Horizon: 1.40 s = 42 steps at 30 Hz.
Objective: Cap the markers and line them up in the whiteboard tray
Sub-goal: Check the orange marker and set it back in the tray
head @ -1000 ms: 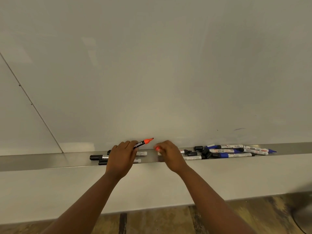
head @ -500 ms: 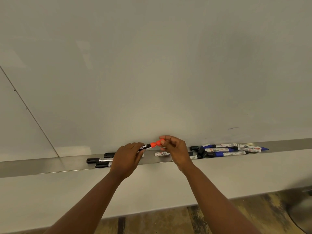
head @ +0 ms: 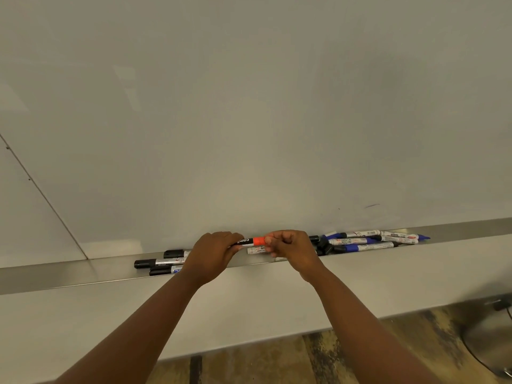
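steel tray (head: 69, 275), loose markers (head: 357, 241) inside

"cam" on black marker (head: 245, 241)

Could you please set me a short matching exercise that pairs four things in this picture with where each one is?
Things:
1. orange marker
2. black-capped markers
3. blue markers
4. left hand

Places:
A. jumbled in the tray, right of both hands
B. gripping the black barrel
C. held above the tray between both hands
D. lying in the tray, left of both hands

Pairs: 1-C, 2-D, 3-A, 4-B. The right hand pinches the orange cap end.
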Motion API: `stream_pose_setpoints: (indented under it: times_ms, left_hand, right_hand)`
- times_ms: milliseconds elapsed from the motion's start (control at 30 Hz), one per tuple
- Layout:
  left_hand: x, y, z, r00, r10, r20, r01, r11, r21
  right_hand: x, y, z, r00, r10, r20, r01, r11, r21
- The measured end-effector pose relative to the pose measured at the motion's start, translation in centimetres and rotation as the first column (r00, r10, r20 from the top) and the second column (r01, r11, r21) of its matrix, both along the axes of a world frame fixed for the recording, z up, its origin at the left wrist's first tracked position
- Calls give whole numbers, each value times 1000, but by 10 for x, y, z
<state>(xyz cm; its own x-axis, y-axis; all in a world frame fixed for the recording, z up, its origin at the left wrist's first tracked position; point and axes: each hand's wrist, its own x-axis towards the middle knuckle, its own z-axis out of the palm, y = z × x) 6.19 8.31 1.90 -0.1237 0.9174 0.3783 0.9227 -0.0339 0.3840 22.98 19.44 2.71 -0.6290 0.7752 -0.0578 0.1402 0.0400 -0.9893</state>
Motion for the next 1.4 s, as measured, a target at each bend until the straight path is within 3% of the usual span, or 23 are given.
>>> stream_pose_setpoints:
  times_ms: [133,200,267,400,600,767,967,1100,1200,1333,1400]
  left_hand:
    - [-5,5,-3,998,54,-22,-54,998,-21]
    - [-9,3,-8,997,60,-44,-61,998,-20]
    - [-10,-1,-12,996,24,-83,-28,998,-47]
    - [-6,-3,-16,995,-16,-96,9,997,-72]
    - [3,3,-18,985,7,-171,-33,989,-146]
    - [15,2,-11,936,45,-348,-100,985,-141]
    - [16,8,-18,939,115,-324,-173,973,-154]
    - [16,12,-11,962,49,-267,-79,992,-101]
    - [23,22,-7,948,27,-318,-47,997,-56]
    - [35,42,-11,964,4,-266,-35,993,-111]
    - [40,53,-16,946,4,-325,-58,986,-157]
  right_hand:
    - [12,16,3,991,-95,99,77,983,169]
    - [26,31,2,948,-254,192,158,897,412]
    - [39,44,-1,885,-337,321,98,809,580]
    - [43,56,-11,688,-247,683,-285,773,567]
    - [32,56,-13,537,-240,809,-455,725,517]
    - [34,56,-16,614,-222,757,-411,729,548]
    - [39,53,-12,733,-238,637,-251,776,578]
    - [45,54,-6,792,-266,549,-147,790,595]
    - [49,54,-5,809,-310,499,-85,779,621]
    - [57,56,-7,823,-338,457,-37,770,637]
    - [62,56,-9,829,-337,447,-34,767,641]
